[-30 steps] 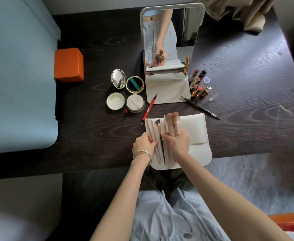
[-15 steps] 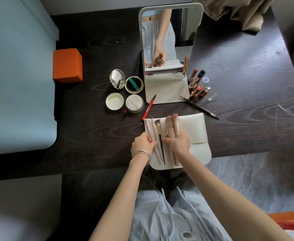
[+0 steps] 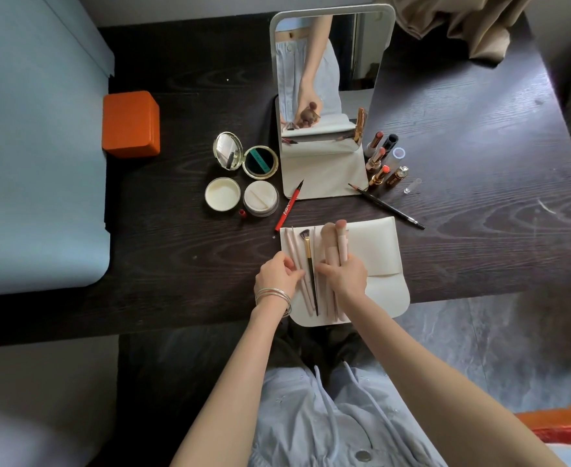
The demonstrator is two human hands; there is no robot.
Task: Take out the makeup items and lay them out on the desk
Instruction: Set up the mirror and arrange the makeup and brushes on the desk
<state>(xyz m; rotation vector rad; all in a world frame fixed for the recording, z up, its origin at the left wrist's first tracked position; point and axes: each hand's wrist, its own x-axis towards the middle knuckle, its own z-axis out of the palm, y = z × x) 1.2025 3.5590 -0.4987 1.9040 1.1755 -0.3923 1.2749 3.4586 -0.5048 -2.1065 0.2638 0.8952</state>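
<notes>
A flat cream fabric pouch (image 3: 375, 254) lies open at the near edge of the dark wood-grain counter (image 3: 479, 203), its flap hanging just over the edge. On its left half lie several slim pale-pink brushes (image 3: 297, 261) and one black-and-gold fan-tipped brush (image 3: 309, 261), side by side with tips pointing away from the person. The left hand (image 3: 277, 274), with thin silver bangles at the wrist, has its fingers curled and pinches the handles of the slim pink brushes. The right hand (image 3: 344, 278) grips two thick pink powder brushes (image 3: 334, 241), holding them upright-tilted over the pouch with their heads away from the person.

Behind the pouch stands a white-framed standing mirror (image 3: 331, 96). To its left sit an open round gold compact (image 3: 245, 156), a round cream lid (image 3: 222, 193) and a round powder jar with a puff (image 3: 261, 198). A red eyeliner pen (image 3: 289, 205) lies between jar and pouch. To the mirror's right stands a cluster of gold-cased lipsticks (image 3: 382, 160), with a black eye pencil (image 3: 385, 205) lying diagonally just beside them. An orange box (image 3: 130, 124) sits at the counter's left.

Compared with half a second ago, the right hand has shifted slightly toward the person and the two thick brushes lean a little more to the right; the left hand keeps its pinch on the slim brushes.
</notes>
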